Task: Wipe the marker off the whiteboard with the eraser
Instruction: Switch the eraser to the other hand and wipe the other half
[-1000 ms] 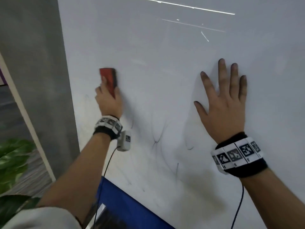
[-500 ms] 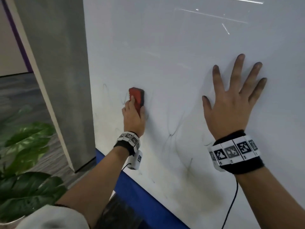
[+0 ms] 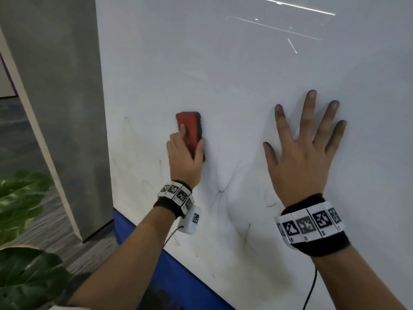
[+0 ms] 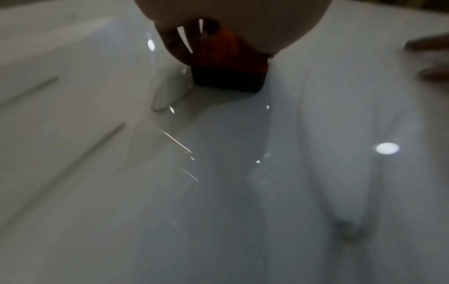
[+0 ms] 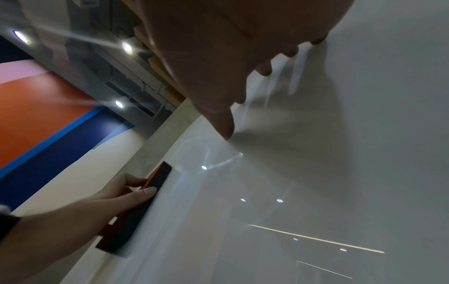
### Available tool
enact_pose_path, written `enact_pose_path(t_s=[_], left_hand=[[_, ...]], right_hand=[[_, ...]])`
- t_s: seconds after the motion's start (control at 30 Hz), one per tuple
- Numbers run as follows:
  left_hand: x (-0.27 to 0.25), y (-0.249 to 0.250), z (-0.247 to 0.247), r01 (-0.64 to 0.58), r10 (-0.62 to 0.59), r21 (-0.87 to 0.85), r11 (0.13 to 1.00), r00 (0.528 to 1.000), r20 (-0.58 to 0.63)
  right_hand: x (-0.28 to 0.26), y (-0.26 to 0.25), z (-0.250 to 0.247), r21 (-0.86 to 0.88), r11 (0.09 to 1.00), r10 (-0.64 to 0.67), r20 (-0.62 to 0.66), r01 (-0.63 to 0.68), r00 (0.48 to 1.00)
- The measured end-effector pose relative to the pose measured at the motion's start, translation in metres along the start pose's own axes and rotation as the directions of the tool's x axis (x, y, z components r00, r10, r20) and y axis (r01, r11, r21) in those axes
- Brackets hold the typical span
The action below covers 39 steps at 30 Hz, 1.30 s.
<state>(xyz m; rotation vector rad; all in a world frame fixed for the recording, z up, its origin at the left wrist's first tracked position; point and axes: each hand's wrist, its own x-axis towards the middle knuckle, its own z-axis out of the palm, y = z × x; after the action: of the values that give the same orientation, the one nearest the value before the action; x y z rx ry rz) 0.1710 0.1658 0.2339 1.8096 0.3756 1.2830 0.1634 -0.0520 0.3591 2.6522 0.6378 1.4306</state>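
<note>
Gripping the eraser (image 3: 190, 133) from below, the left hand (image 3: 184, 162) holds it flat against the whiteboard (image 3: 223, 86), in the lower left part of the board. The thumb lies along the eraser's right edge and the other fingers (image 3: 178, 136) curl over its red back and left side, so the red top end stays free above the knuckles. From the left wrist view the dark felt of the eraser (image 4: 228, 76) touches the white surface, with the left hand (image 4: 230, 17) closed around the red body (the picture is rather blurred here). The left forearm rises from the near left, and a wristband (image 3: 176, 195) with black and white markers sits on the wrist.

To the right of the eraser and well apart from it, the right hand (image 3: 301, 162) lies flat on the board with all five fingers spread wide and pointing up; it holds nothing. The fingertips (image 3: 311, 95) look darkened. The right wrist view shows the right hand (image 5: 230, 57) with straight fingers reaching to the board, and further left the eraser (image 5: 136, 215) under the left hand (image 5: 104, 203).

Thin faint marker lines (image 3: 223, 189) remain on the board below and between the two hands. A grey column (image 3: 62, 97) stands left of the board, and green plant leaves (image 3: 20, 198) are at the near left.
</note>
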Motion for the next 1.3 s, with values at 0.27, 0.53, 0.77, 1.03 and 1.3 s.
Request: enact_pose_path(t_s=[0.27, 0.53, 0.77, 1.03, 1.3], left_hand=[[0.027, -0.034, 0.003, 0.443, -0.451, -0.093, 0.892, 0.856, -0.253], [-0.108, -0.011, 0.021, 0.226, -0.223, -0.034, 0.974, 0.972, 0.078], [-0.057, -0.023, 0.004, 0.469, -0.473, -0.072, 0.88, 0.879, -0.056], [-0.078, 0.025, 0.03, 0.173, -0.173, -0.083, 0.981, 0.985, 0.001], [-0.102, 0.06, 0.039, 0.156, -0.156, -0.06, 0.986, 0.988, 0.004]], right_hand=[[-0.022, 0.03, -0.004, -0.002, 0.99, -0.138, 0.022, 0.138, 0.99], [-0.028, 0.028, -0.002, 0.053, 0.991, -0.126, 0.028, 0.124, 0.992], [-0.037, 0.04, -0.004, 0.094, 0.98, -0.179, 0.031, 0.175, 0.983], [-0.055, 0.058, -0.007, 0.076, 0.987, -0.141, 0.02, 0.139, 0.99], [-0.079, 0.079, -0.01, 0.032, 0.988, -0.154, 0.065, 0.152, 0.986]])
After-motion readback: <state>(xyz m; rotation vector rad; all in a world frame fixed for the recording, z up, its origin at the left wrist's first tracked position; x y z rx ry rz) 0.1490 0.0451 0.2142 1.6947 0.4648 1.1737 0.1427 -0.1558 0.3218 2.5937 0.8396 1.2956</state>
